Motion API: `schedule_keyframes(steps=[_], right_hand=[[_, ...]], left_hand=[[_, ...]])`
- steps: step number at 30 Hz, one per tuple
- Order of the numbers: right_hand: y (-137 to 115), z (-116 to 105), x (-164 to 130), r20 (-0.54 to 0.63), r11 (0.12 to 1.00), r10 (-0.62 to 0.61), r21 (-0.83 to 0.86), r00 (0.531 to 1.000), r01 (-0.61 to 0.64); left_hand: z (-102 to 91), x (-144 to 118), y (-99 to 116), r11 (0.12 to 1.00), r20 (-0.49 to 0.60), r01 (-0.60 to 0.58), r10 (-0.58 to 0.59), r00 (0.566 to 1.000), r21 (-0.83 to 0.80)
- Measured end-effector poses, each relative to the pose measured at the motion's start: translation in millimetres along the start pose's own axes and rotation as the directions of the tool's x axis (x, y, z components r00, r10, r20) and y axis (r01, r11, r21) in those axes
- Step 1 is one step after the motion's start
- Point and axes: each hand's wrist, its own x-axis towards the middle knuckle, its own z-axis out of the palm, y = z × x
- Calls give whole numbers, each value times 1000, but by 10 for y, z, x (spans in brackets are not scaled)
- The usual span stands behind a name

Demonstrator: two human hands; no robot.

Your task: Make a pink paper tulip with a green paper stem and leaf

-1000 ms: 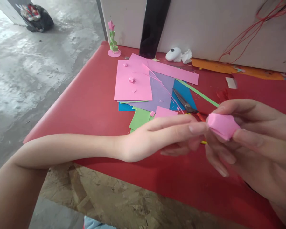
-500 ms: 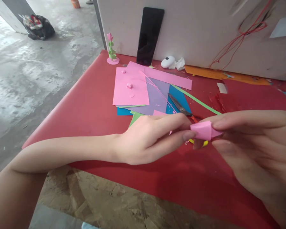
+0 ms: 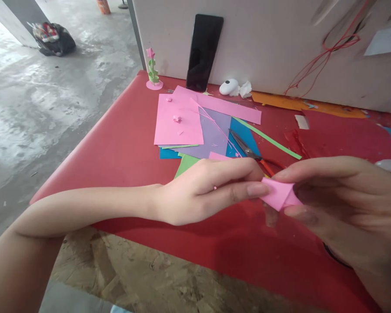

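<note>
Both hands pinch folded pink paper piece point(image 3: 279, 194) just in front of scissors point(image 3: 251, 152): left hand point(image 3: 202, 191) fingertips closed on its left tip, right hand point(image 3: 339, 195) thumb and forefinger clamped on right side. Folding step; next crease likely needs firm, even pinch.

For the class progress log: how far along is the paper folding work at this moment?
Done: a paper flower on a green spiral stem stands at the table's back edge, and small pink folded bits lie on the pink sheet. In hand: the left hand and right hand pinch a partly folded pink piece between their fingers. Left: its final shape cannot be told; uncut sheets and the scissors wait.
</note>
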Motion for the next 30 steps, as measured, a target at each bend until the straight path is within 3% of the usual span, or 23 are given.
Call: schedule_keyframes(steps=[3,7,14,17,20,30], right_hand=[[-8,-21,0,107,994,22,104,994,-33],[-8,-37,10,121,985,67,153,990,-86],[3,-65,45,184,933,172,286,968,-220],[0,-69,46,236,910,187,324,954,-259],[-4,-65,35,259,896,189,349,947,-274],[-9,-96,1,242,912,202,307,949,-273]], left_hand=[[5,-10,11,990,42,59,-54,998,-132],[-1,-9,6,954,79,130,-113,990,-269],[-34,24,-7,915,180,264,-217,959,-306],[-28,6,-18,896,179,252,-197,964,-367],[-17,-10,-20,889,203,238,-169,964,-390],[6,36,30,793,281,369,-258,924,-484]])
